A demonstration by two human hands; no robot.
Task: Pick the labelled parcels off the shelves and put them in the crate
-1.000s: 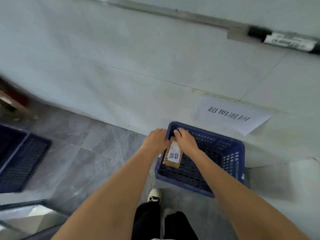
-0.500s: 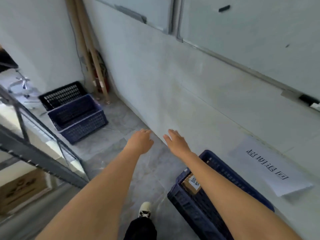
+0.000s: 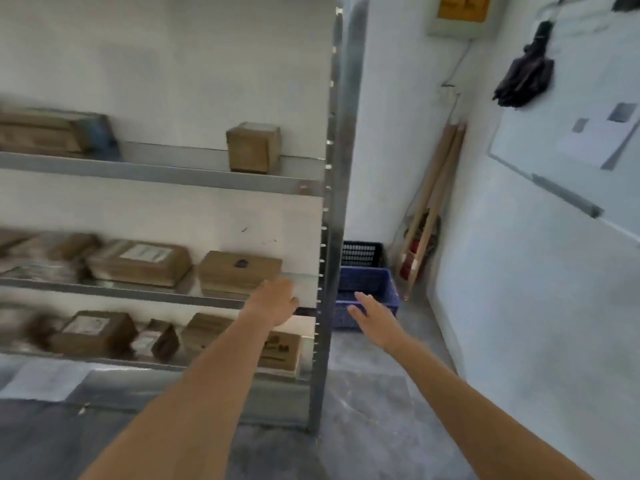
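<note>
A grey metal shelf rack [image 3: 332, 237] fills the left of the view, with several brown cardboard parcels on three shelves. A parcel with a white label [image 3: 138, 261] and a plain one [image 3: 239, 275] lie on the middle shelf. More labelled parcels [image 3: 93, 330] sit on the lower shelf, and a small box [image 3: 254, 147] stands on the top one. My left hand [image 3: 275, 299] is raised, relaxed and empty, in front of the middle shelf's right end. My right hand [image 3: 372, 315] is stretched out, fingers straight, holding nothing. The crate with the dropped parcel is out of view.
Two blue crates [image 3: 367, 289] sit on the floor in the corner behind the rack, a darker one [image 3: 362, 252] behind. Wooden poles [image 3: 436, 195] lean in the corner. A whiteboard [image 3: 561, 161] and a dark bag [image 3: 523, 77] hang on the right wall.
Both hands let go of the labelled parcel in the blue crate and rose empty. My view swung left from the crate and wall to the shelf rack.
</note>
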